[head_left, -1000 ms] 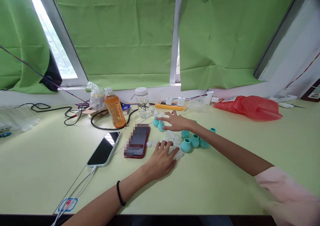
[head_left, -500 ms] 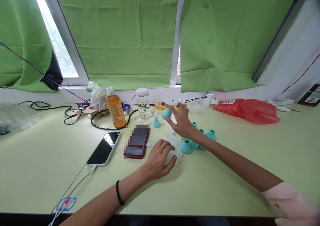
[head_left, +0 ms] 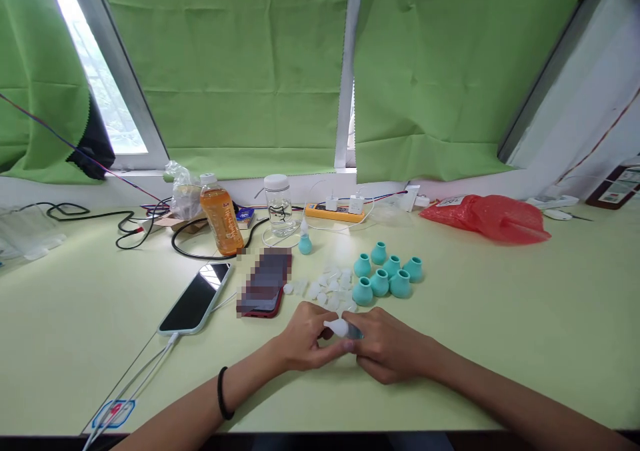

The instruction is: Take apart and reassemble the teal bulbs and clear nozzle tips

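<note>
In front of me both hands meet over the table around a small bulb syringe. My right hand (head_left: 390, 346) has its fingers wrapped round the teal bulb (head_left: 355, 332), which is mostly hidden. My left hand (head_left: 313, 336) pinches the syringe from the other side, its thumb and fingers by the white nozzle (head_left: 339, 327) that points left. Just beyond lie several loose translucent white pieces (head_left: 330, 284). To their right stand several teal bulbs (head_left: 380, 282) with open necks. Farther back, another bulb syringe (head_left: 305, 243) stands upright, its nozzle on top.
Left of the white pieces lie a red-cased phone (head_left: 265, 284) and a charging phone (head_left: 197, 299). Behind are an orange drink bottle (head_left: 221, 216), a clear jar (head_left: 279, 208), cables and a yellow power strip (head_left: 335, 214). A red plastic bag (head_left: 487, 219) lies at back right.
My right hand has come down and nearer with the teal bulb, from beside the standing syringe to my left hand. My left hand has closed in on it, away from over the white pieces.
</note>
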Motion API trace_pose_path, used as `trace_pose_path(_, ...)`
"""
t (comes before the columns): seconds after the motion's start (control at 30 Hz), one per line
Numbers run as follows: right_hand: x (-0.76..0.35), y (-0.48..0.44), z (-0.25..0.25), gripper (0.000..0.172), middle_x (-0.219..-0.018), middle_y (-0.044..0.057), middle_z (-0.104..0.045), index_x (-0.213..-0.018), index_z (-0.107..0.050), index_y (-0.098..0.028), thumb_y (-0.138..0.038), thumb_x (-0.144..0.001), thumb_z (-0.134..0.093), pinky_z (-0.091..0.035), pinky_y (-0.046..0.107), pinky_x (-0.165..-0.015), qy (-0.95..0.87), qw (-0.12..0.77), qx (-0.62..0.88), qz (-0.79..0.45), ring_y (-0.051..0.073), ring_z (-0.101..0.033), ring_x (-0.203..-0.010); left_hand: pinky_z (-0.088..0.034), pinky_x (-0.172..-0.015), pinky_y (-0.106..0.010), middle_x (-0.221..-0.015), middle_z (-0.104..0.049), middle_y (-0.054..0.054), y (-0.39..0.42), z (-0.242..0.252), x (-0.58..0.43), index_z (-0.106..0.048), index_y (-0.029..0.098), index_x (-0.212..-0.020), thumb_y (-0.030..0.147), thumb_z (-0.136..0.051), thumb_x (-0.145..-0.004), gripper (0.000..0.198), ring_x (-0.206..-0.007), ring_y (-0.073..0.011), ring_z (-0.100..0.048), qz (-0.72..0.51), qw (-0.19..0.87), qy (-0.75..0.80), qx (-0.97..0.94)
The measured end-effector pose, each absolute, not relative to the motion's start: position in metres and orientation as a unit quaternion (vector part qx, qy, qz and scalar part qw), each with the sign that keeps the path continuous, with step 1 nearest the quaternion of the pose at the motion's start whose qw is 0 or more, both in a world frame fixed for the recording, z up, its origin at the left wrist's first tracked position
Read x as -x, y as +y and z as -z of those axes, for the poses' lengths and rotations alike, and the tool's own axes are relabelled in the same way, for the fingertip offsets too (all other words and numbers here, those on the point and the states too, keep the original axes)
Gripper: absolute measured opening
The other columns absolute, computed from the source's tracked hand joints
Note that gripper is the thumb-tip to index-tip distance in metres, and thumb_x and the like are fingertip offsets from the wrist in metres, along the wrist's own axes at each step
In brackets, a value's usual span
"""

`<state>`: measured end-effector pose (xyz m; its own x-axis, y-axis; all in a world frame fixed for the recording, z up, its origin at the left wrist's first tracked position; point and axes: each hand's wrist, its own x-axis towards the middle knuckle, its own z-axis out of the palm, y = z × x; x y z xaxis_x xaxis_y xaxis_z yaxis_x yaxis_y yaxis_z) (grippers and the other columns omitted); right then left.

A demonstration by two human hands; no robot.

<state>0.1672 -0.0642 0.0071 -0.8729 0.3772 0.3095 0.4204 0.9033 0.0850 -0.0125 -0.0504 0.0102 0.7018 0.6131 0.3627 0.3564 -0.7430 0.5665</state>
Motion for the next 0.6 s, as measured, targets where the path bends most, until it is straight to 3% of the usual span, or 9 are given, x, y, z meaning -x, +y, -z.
trace_pose_path(0.2, -0.167, -0.062, -0.006, 0.015, -0.069, 0.005, -0.045, -0.059, -0.05, -0.016, -0.013, -0.066, -0.038, -0.024, 0.023, -0.046, -0.959, 0.148, 0.237, 0.052, 0.012, -0.039, -0.056, -0.015, -0.04, -0.022, -0.041, -0.025, 0.006, -0.041, -0.007, 0.008, -0.026, 0.016, -0.047, 0.045, -0.034, -0.078, 0.044, -0.04, -0.0049, -0.02, -0.191, 0.605, 0.262, -0.728)
trace_pose_path(0.3, -0.167, -0.062, -0.008, 0.016, -0.07, 0.005, -0.045, -0.065, -0.053, -0.017, -0.013, -0.067, -0.037, -0.024, 0.024, -0.047, -0.959, 0.138, 0.243, 0.05, 0.013, -0.039, -0.056, -0.011, -0.038, -0.022, -0.037, -0.022, 0.007, -0.033, -0.001, 0.01, -0.023, 0.017, -0.046, 0.046, -0.037, -0.076, 0.044, -0.036, -0.0043, -0.018, -0.187, 0.688, 0.242, -0.658)
trace_pose_path(0.37, -0.168, -0.062, -0.009, 0.019, -0.07, 0.006, -0.046, -0.072, -0.055, -0.017, -0.012, -0.068, -0.037, -0.025, 0.024, -0.047, -0.962, 0.139, 0.23, 0.055, 0.013, -0.04, -0.056, -0.013, -0.037, -0.022, -0.036, -0.018, 0.007, -0.03, -0.003, 0.012, -0.022, 0.018, -0.046, 0.048, -0.029, -0.077, 0.044, -0.033, -0.0046, -0.017, -0.193, 0.713, 0.236, -0.631)
trace_pose_path(0.47, -0.17, -0.064, -0.012, 0.029, -0.076, 0.007, -0.048, -0.091, -0.054, -0.019, -0.011, -0.07, -0.035, -0.029, 0.025, -0.049, -0.963, 0.166, 0.207, 0.046, 0.015, -0.043, -0.06, -0.02, -0.038, -0.022, -0.039, -0.021, 0.006, -0.028, -0.01, 0.015, -0.026, 0.018, -0.047, 0.048, -0.016, -0.08, 0.046, -0.034, -0.0063, -0.022, -0.252, 0.605, 0.306, -0.69)
trace_pose_path(0.6, -0.171, -0.069, -0.015, 0.036, -0.087, 0.008, -0.05, -0.106, -0.037, -0.019, -0.01, -0.072, -0.036, -0.037, 0.029, -0.06, -0.934, 0.242, 0.25, -0.083, 0.015, -0.047, -0.07, -0.034, -0.052, -0.025, -0.059, -0.044, -0.001, -0.027, -0.01, 0.016, -0.047, 0.015, -0.064, 0.043, -0.035, -0.078, 0.033, -0.057, -0.0129, -0.041, -0.292, 0.154, 0.423, -0.844)
